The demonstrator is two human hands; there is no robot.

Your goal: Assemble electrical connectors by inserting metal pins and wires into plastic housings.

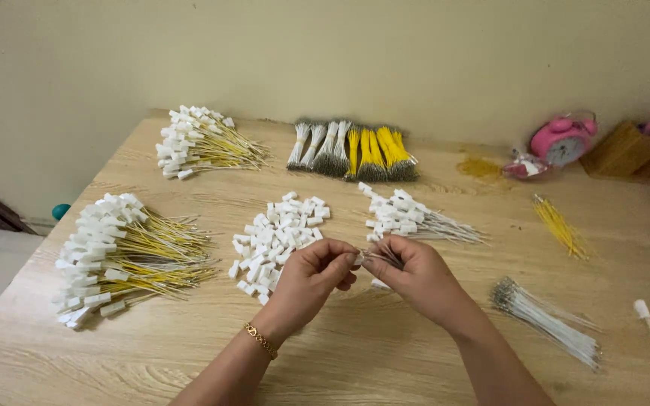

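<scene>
My left hand (311, 272), with a gold bracelet at the wrist, pinches a small white connector together with the ends of thin white wires (376, 256). My right hand (415, 277) grips those same wires just right of it. Both hands hover over the wooden table (355, 346), in front of a loose heap of white plastic connectors (278, 233). To the right of that heap lies a pile of white wires fitted with connectors (408, 218).
Two piles of yellow wires with connectors lie at left (126, 256) and back left (201, 143). Bundles of white and yellow wires (353, 150) sit at the back. Loose yellow wires (560, 225), loose white wires (547, 319), a pink alarm clock (562, 141) and a wooden box (630, 150) are at right.
</scene>
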